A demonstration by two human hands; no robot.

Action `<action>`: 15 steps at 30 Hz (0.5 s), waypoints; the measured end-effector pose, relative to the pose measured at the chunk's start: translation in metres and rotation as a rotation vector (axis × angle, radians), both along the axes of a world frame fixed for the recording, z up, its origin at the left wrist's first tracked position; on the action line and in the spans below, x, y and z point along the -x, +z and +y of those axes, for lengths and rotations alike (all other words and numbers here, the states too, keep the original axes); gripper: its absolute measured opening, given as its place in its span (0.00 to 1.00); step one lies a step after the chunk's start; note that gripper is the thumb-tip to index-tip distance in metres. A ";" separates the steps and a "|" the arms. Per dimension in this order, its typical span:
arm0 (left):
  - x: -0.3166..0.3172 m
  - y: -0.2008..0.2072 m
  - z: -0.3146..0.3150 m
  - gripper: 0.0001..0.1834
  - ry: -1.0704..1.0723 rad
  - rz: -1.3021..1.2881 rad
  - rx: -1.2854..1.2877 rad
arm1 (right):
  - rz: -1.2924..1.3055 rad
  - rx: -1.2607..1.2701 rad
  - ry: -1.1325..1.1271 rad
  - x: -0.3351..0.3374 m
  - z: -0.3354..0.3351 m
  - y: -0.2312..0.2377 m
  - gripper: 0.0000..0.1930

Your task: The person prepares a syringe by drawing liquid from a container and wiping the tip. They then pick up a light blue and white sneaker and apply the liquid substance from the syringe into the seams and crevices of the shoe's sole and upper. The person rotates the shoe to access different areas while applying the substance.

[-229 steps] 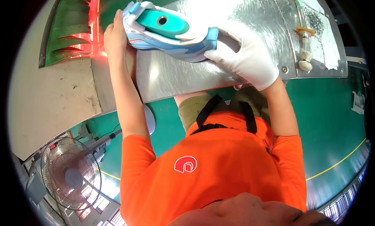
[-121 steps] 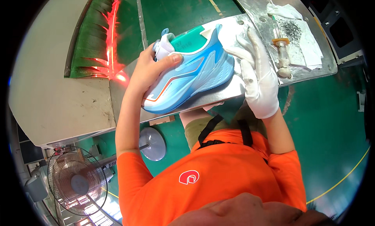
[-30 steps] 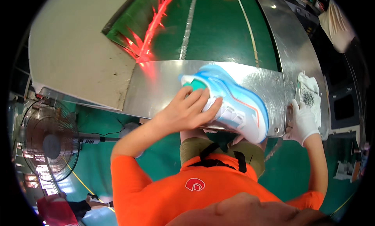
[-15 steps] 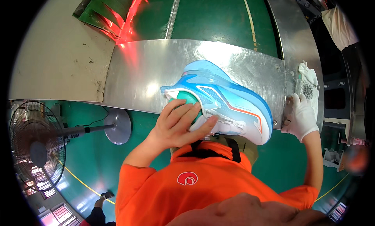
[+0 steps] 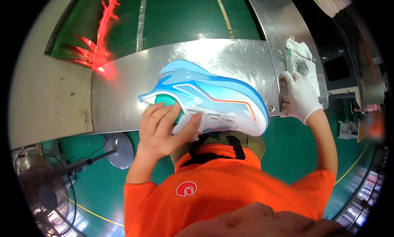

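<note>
A blue and white running shoe (image 5: pixel 221 95) with an orange-red line lies on its side, close to the front edge of the metal table (image 5: pixel 123 93), its toe to the right. A green last (image 5: pixel 166 100) fills its opening. My bare left hand (image 5: pixel 162 124) grips the shoe at the collar, fingers over the last and thumb by the laces. My right hand (image 5: pixel 303 98), in a white glove, is at the table's right front edge with its fingers curled. What lies between those fingers is hidden. Just beyond it is a dark-smudged white cloth (image 5: pixel 301 58).
Behind the metal plate runs a green conveyor belt (image 5: pixel 184 17), with red light at its left. A beige panel (image 5: pixel 53 101) stands left of the plate. A floor fan (image 5: pixel 47 192) is at lower left. Dark machinery (image 5: pixel 336 69) is at far right.
The view has shifted, so table, shoe and both hands sit further left in the picture. My left hand keeps its grip on the shoe; my right hand stays by the cloth.
</note>
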State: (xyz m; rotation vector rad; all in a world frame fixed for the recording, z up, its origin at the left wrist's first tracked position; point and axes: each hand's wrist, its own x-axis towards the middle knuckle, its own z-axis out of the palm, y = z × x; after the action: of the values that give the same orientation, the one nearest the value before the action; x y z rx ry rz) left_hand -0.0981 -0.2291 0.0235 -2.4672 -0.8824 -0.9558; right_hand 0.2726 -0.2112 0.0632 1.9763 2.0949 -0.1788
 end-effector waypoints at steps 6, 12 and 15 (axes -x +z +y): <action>-0.004 0.007 0.010 0.21 -0.036 0.053 0.021 | 0.228 -0.105 -0.022 -0.011 -0.017 -0.010 0.50; -0.016 0.022 0.016 0.23 -0.058 0.055 0.094 | 0.442 -0.488 0.030 -0.013 -0.041 -0.032 0.46; -0.021 0.031 0.023 0.23 -0.077 0.065 0.112 | 0.509 -0.516 -0.030 -0.011 -0.046 -0.037 0.46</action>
State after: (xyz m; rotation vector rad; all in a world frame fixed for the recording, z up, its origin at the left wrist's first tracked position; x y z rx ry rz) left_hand -0.0771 -0.2061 0.0545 -2.6276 -0.8470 -0.8680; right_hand 0.2838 -0.2572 0.0259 2.4602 2.6371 -0.1735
